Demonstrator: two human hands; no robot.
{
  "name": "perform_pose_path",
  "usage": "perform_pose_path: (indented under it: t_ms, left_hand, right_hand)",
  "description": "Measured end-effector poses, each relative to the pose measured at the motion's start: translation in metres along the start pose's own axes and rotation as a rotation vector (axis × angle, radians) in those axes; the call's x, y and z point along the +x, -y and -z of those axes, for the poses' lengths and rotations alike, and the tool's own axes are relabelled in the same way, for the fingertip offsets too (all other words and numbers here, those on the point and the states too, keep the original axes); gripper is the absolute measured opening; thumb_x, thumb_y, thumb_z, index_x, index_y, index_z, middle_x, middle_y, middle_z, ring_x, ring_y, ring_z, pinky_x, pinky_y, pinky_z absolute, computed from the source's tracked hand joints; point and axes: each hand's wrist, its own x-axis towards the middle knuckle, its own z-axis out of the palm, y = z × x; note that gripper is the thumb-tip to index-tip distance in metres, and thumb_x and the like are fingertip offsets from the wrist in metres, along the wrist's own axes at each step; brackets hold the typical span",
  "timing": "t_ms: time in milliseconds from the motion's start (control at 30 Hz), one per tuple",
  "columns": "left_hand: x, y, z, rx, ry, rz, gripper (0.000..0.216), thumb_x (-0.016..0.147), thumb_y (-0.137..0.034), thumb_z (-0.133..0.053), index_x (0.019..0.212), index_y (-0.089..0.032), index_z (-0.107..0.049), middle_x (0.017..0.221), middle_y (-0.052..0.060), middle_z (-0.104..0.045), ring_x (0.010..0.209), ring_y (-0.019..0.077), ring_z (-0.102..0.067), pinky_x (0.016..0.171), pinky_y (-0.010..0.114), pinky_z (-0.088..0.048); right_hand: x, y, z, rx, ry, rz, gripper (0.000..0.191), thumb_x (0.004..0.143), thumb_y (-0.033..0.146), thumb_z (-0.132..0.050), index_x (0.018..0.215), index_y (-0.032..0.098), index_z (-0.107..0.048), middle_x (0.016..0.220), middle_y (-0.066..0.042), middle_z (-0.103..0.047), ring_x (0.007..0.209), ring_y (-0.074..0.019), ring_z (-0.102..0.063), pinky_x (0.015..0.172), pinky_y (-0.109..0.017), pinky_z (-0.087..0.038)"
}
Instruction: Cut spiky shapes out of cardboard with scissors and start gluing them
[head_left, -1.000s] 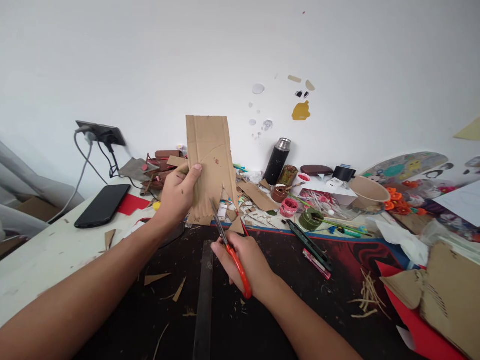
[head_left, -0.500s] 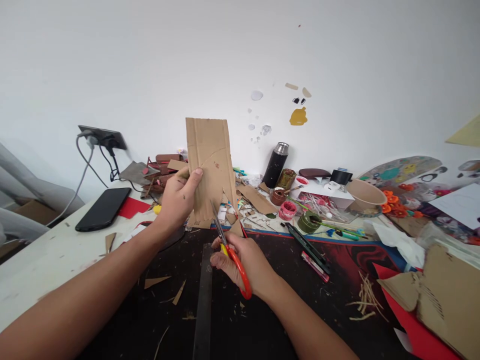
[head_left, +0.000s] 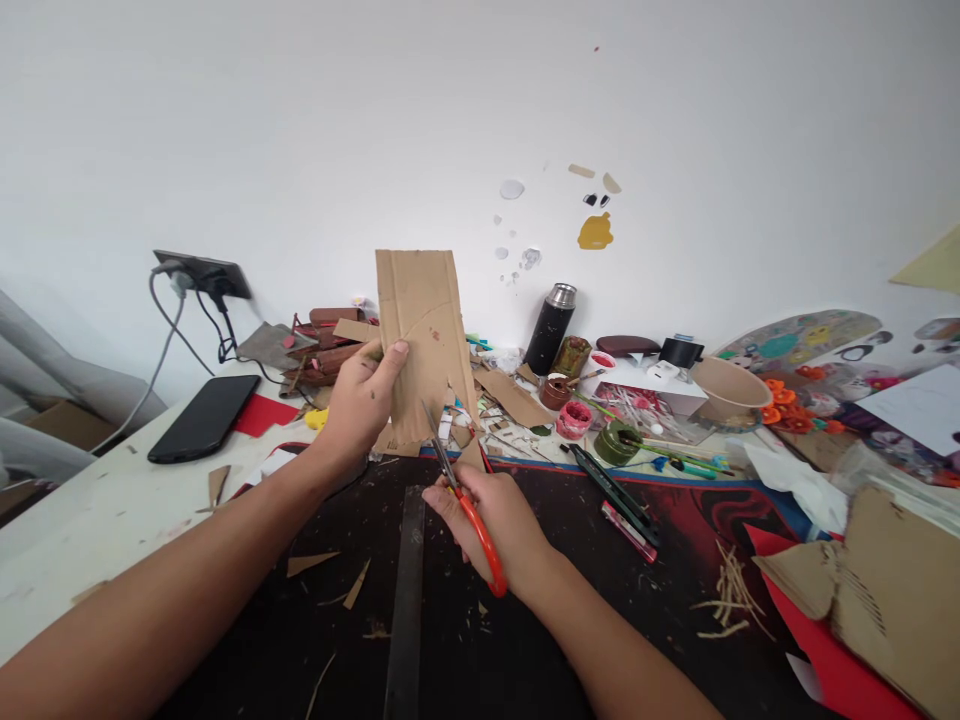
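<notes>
My left hand (head_left: 365,398) pinches the left edge of a piece of cardboard (head_left: 420,310), thumb on the near face. The cardboard stands upright above the desk, with a curved line across it and a notch cut into its lower right. My right hand (head_left: 495,515) is wrapped round the orange handles of a pair of scissors (head_left: 480,535). Their blades point up and left, at the cardboard's lower edge near the notch. Part of the handles is hidden by my fingers. Below lies a dark metal ruler (head_left: 406,600).
On the dark mat lie cardboard scraps (head_left: 311,564) and a green utility knife (head_left: 611,492). Behind stand a black thermos (head_left: 551,328) and paint jars (head_left: 617,441). A phone (head_left: 204,418) lies at left; folded cardboard (head_left: 900,600) lies on red paper at right.
The cardboard has tilted slightly and its top edge sits a little lower. The scissors' handles have turned slightly, and their blades look closer together.
</notes>
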Motion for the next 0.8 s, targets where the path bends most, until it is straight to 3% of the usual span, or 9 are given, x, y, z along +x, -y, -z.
perform_pose_path:
  t_ms: [400, 800]
  left_hand:
    - [0.002, 0.01, 0.001, -0.01, 0.012, -0.002, 0.047, 0.094, -0.06, -0.075, 0.111, -0.017, -0.076, 0.11, 0.011, -0.083, 0.105, 0.0322, -0.077, 0.09, 0.041, -0.061]
    - [0.0, 0.012, -0.001, -0.032, -0.014, 0.003, 0.043, 0.093, -0.059, -0.075, 0.108, -0.019, -0.077, 0.108, 0.01, -0.082, 0.104, 0.0313, -0.077, 0.086, 0.039, -0.063]
  right_hand:
    - [-0.002, 0.006, 0.001, -0.134, -0.079, 0.074, 0.04, 0.1, 0.033, -0.068, 0.071, 0.023, -0.042, 0.058, 0.005, -0.047, 0.054, -0.0122, -0.042, 0.058, -0.025, -0.03]
    - [0.001, 0.0, -0.006, -0.142, -0.081, 0.046, 0.029, 0.101, 0.032, -0.064, 0.074, 0.023, -0.055, 0.058, 0.002, -0.054, 0.053, -0.015, -0.051, 0.057, -0.026, -0.035]
